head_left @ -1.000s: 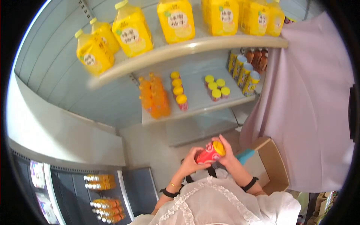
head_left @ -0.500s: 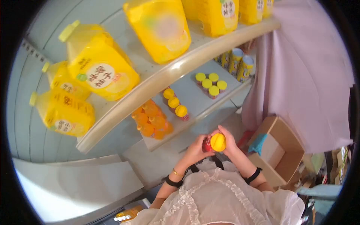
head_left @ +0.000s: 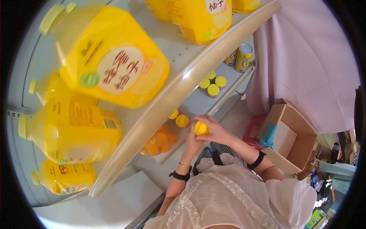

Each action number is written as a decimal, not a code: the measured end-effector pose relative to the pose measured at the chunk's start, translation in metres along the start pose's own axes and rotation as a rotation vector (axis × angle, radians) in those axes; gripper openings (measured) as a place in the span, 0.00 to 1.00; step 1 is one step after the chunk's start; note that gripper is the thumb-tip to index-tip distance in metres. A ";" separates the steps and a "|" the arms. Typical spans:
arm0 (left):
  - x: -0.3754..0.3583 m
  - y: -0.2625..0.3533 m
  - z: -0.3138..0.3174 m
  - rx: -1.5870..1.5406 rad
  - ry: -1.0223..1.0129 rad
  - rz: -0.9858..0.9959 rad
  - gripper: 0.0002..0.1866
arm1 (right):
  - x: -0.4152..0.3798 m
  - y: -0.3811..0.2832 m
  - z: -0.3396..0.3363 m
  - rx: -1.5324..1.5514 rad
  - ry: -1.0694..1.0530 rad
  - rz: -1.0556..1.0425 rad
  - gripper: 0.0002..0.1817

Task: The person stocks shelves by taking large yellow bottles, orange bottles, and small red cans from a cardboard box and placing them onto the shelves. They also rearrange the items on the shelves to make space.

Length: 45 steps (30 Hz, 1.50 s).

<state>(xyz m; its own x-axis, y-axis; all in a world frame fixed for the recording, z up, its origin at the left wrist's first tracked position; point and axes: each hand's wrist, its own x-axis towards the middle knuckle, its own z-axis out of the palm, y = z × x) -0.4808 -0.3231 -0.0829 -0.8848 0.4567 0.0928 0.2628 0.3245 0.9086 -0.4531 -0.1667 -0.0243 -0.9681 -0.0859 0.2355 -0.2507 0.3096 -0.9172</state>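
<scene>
Both hands are around a small container with a ridged yellow lid (head_left: 201, 128), held in front of the lower shelf's edge. My left hand (head_left: 193, 142) is closed against its left and lower side, and my right hand (head_left: 218, 132) curls round it from the right, fingertips near the top of the lid. The hands hide most of the body. Close by on the lower shelf are containers with matching yellow lids (head_left: 182, 121), just left of my left hand. Orange drink bottles (head_left: 160, 140) stand beside them.
Large yellow jugs (head_left: 114, 65) line the upper shelf, whose curved front edge (head_left: 183, 81) juts above the lower shelf. Farther back are lime-lidded containers (head_left: 213, 90) and yellow cans (head_left: 243, 59). At right stand an open cardboard box (head_left: 291, 149) and a pale purple curtain (head_left: 301, 72).
My hands have moved left and up with the container, closer to the lower shelf. The view has shifted nearer the upper shelf. The container's red side, visible before, is now hidden.
</scene>
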 end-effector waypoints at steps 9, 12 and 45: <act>0.071 -0.045 -0.023 0.133 -0.023 -0.017 0.30 | 0.061 0.095 0.025 0.086 -0.060 0.211 0.45; 0.090 -0.027 -0.060 0.435 -0.045 -0.083 0.27 | 0.072 0.117 0.033 0.061 -0.051 0.254 0.44; 0.194 -0.048 -0.082 0.924 -0.017 -0.109 0.30 | 0.073 0.137 0.052 -0.069 -0.243 0.234 0.47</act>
<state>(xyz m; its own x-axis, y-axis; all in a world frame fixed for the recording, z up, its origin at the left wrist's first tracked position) -0.6966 -0.3175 -0.0754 -0.9187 0.3947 0.0133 0.3872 0.8938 0.2264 -0.5576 -0.1799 -0.1494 -0.9719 -0.2249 -0.0699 -0.0294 0.4105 -0.9114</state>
